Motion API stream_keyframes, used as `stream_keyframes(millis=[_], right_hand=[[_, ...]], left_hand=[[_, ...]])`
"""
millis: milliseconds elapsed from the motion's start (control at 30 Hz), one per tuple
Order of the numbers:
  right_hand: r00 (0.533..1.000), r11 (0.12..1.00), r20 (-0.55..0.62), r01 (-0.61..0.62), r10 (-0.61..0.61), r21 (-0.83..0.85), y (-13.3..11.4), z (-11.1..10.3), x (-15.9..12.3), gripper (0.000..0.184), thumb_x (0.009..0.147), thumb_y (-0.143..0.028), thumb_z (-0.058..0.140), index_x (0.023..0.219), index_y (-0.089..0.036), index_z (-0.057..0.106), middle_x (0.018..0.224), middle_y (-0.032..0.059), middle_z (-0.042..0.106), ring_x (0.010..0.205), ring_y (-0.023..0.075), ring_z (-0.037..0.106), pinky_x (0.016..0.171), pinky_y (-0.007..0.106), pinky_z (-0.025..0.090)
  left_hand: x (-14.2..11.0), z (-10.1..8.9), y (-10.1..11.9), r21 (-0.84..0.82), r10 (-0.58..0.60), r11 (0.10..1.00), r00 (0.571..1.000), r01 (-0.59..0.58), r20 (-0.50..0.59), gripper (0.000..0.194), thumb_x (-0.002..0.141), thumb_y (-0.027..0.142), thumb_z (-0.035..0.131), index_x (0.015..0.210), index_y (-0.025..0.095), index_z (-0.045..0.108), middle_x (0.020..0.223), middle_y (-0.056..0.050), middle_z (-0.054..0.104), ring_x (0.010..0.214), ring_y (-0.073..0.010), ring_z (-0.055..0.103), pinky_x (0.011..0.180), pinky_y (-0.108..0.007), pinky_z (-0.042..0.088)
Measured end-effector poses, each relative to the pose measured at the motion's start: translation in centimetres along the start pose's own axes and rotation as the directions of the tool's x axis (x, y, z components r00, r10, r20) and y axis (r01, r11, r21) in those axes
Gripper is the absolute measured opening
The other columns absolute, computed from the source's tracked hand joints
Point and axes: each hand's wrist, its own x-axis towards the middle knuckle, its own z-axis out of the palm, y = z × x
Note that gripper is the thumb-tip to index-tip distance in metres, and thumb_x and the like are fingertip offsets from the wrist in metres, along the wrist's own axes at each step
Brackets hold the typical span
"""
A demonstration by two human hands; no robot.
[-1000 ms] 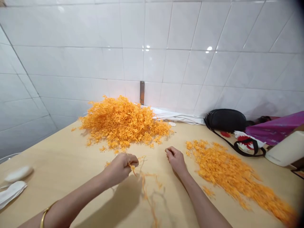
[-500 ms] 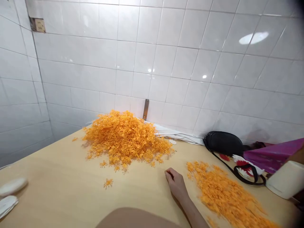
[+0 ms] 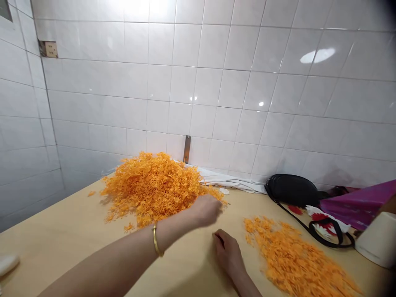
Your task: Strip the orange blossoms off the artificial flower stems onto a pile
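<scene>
A large heap of orange, thin, branching flower-like pieces (image 3: 154, 187) lies on the table towards the wall. My left hand (image 3: 206, 210), with a gold bangle on its wrist, reaches across to the heap's right edge. Its fingers are blurred and mostly turned away, so what they hold is hidden. Just below and to the right of it, my right hand (image 3: 229, 253) rests on the table with thumb and fingers pressed together. Anything in that pinch is too small to make out. To the right of this hand spreads a flatter pile of orange pieces (image 3: 293, 255).
A black bag (image 3: 292, 190) with a long strap, red and white flower shapes (image 3: 321, 222), purple plastic (image 3: 359, 204) and a cream cone (image 3: 379, 239) stand at the right. White cloth (image 3: 229, 180) runs along the tiled wall. A white object (image 3: 8, 263) sits far left.
My left hand went down out of view with an orange strand, then came back up to the heap's right edge. The single orange piece in front of the heap is now hidden. My right hand stayed put.
</scene>
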Motion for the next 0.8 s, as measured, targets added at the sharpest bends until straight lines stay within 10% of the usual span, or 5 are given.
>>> stream_keyframes(millis=[167, 400, 533, 800], right_hand=[[0.996, 0.991, 0.077, 0.034, -0.044, 0.127, 0.0, 0.1, -0.4, 0.024, 0.08, -0.026, 0.032, 0.065, -0.02, 0.049, 0.064, 0.0006, 0.058, 0.061, 0.0155, 0.053, 0.055, 0.023, 0.033], [0.994, 0.994, 0.101, 0.035, -0.045, 0.1, -0.1, 0.1, -0.7, 0.024, 0.081, -0.025, 0.031, 0.064, -0.02, 0.046, 0.065, 0.0001, 0.057, 0.062, 0.0133, 0.052, 0.055, 0.02, 0.032], [0.996, 1.0, 0.09, 0.007, -0.006, -0.011, -0.1, 0.4, -0.6, 0.023, 0.082, -0.027, 0.032, 0.064, -0.02, 0.045, 0.063, -0.0007, 0.056, 0.06, 0.0128, 0.051, 0.052, 0.019, 0.03], [0.993, 0.999, 0.115, 0.005, 0.001, -0.051, 0.6, 1.0, 0.0, 0.026, 0.082, -0.031, 0.03, 0.065, -0.022, 0.048, 0.063, -0.0009, 0.058, 0.061, 0.0131, 0.054, 0.052, 0.019, 0.032]], left_hand=[[4.0, -1.7, -5.8, 0.146, -0.144, 0.975, 0.979, 0.165, -0.143, 0.025, 0.078, 0.015, 0.034, 0.079, 0.014, 0.059, 0.08, -0.012, 0.06, 0.083, -0.0223, 0.053, 0.065, -0.03, 0.042], [9.8, 2.4, -8.0, 0.227, -0.045, 0.972, 0.995, 0.065, -0.094, 0.037, 0.069, 0.005, 0.043, 0.103, 0.019, 0.051, 0.105, -0.01, 0.056, 0.116, -0.0253, 0.03, 0.09, -0.044, 0.027], [11.0, 4.0, -9.3, 0.235, -0.022, 0.971, 0.999, 0.033, -0.049, 0.026, 0.066, 0.006, 0.048, 0.086, 0.018, 0.06, 0.09, -0.01, 0.061, 0.106, -0.0241, 0.041, 0.094, -0.048, 0.017], [14.0, -2.9, -12.7, 0.137, -0.241, 0.949, 0.932, 0.285, -0.272, 0.027, 0.074, 0.012, 0.038, 0.089, 0.013, 0.061, 0.091, -0.015, 0.06, 0.098, -0.0261, 0.048, 0.086, -0.044, 0.029]])
